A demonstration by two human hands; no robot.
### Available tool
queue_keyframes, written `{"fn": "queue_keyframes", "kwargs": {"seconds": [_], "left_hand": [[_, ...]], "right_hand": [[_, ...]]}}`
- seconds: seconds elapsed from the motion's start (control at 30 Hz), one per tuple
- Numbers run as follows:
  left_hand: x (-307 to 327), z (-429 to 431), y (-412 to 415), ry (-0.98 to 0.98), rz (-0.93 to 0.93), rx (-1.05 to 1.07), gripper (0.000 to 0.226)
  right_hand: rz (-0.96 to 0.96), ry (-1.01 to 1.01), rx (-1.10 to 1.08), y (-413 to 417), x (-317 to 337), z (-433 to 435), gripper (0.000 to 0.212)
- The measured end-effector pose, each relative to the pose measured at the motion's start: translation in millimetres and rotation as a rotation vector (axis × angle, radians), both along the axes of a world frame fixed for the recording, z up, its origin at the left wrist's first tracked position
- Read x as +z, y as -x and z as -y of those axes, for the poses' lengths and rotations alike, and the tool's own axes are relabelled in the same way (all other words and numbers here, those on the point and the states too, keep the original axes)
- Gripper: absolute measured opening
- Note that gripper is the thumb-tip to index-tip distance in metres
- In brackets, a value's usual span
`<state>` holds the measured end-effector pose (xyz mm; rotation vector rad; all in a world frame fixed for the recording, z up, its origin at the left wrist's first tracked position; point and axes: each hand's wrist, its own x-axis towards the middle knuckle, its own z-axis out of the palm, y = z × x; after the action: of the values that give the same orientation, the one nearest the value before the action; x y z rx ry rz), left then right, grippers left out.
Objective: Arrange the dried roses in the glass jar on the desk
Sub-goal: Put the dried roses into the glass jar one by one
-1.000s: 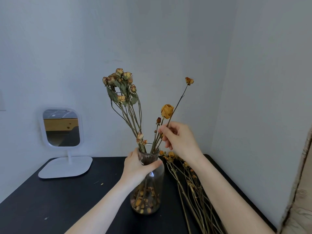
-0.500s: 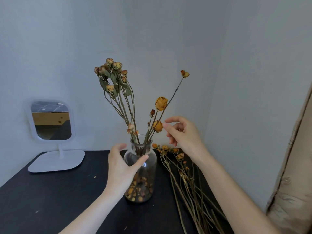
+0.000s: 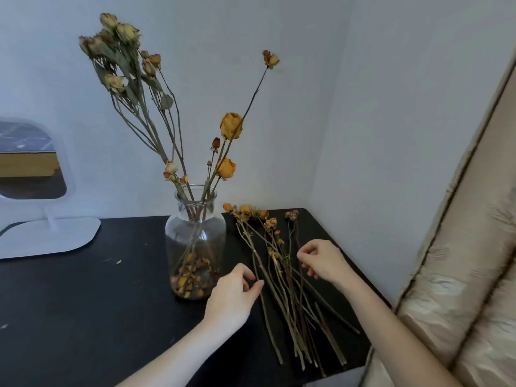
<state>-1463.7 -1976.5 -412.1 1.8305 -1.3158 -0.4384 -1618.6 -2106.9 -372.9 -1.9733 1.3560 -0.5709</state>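
A black tabletop [image 3: 83, 303] is filling the corner where two pale blue-grey walls [image 3: 391, 107] are meeting, with a few crumbs of dried petal lying on it. At its left a white-framed mirror [image 3: 28, 163] is standing on a flat white base, and at the right edge a beige padded surface [image 3: 474, 247] is pressing up beside the tabletop. The clear glass jar [image 3: 195, 236] is standing upright near the middle, its bottom holding a layer of loose orange and brown petals [image 3: 192, 277]. Dried roses [image 3: 231, 125] are rising from its neck, a tall greenish cluster leaning left and yellow-orange blooms leaning right. Just to the right of the jar, more loose rose stems [image 3: 282, 289] are lying flat in a fan, heads toward the wall. The left hand [image 3: 231, 297] is hovering beside the jar's base, its fingers [image 3: 255, 286] curling toward the thumb right at the leftmost stem; whether they are pinching it cannot be told. The right hand [image 3: 324, 261] is hanging over the stems, its fingers [image 3: 305, 251] loosely curled, and any grip there cannot be told either.
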Motion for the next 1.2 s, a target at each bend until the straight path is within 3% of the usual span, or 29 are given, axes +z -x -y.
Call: {"fn": "queue_keyframes", "kwargs": {"seconds": [0.1,0.27,0.6,0.83,1.2], "left_hand": [[-5.4,22.3,2.6,-0.113,0.034,0.096,0.023],[-9.9,37.6,6.0,-0.29,0.068,0.15,0.024],[-16.1,44.0,0.5,-0.333,-0.048,0.14,0.026],[-16.1,42.3,-2.9,-0.291,-0.147,0.098,0.043],[-12.0,41.5,-3.6,-0.225,-0.184,0.101,0.04]], "right_hand": [[-0.084,0.009,0.017,1.6,-10.3,0.1,0.003],[-0.113,0.029,0.15,-19.3,-13.3,-7.2,0.014],[-0.391,-0.057,0.165,-55.8,-15.5,-16.7,0.021],[-0.256,-0.106,0.176,-50.4,-14.4,-12.2,0.018],[-0.041,-0.05,0.071,-26.4,-1.2,-4.8,0.027]]}}
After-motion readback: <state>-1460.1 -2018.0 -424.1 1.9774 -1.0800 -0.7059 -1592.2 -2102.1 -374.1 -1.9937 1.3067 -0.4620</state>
